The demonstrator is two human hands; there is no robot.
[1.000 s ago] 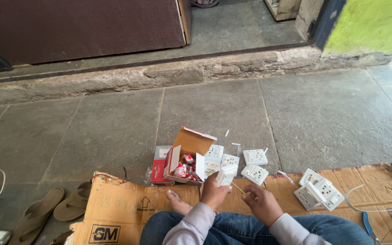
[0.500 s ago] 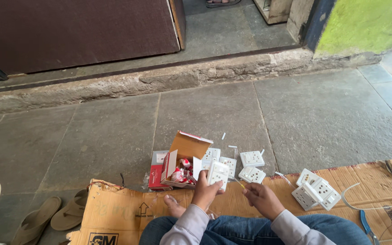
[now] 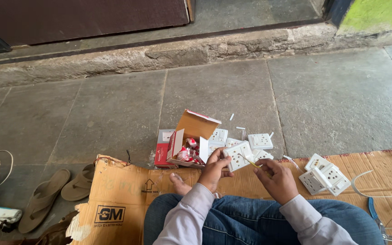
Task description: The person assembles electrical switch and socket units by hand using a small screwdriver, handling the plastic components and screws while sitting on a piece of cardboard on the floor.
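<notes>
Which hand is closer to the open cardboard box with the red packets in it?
Left. The left hand sits just right of the open cardboard box, holding a white socket plate; the right hand is farther right.

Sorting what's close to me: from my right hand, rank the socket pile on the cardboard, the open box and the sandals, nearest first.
From the right hand:
1. Socket pile, just to its right on the cardboard.
2. Open box, to its left, past the left hand.
3. Sandals, far left on the stone floor.

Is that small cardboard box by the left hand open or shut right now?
Open. The cardboard box has its brown flap raised, and small red-and-white packets show inside, just beside the left hand.
</notes>
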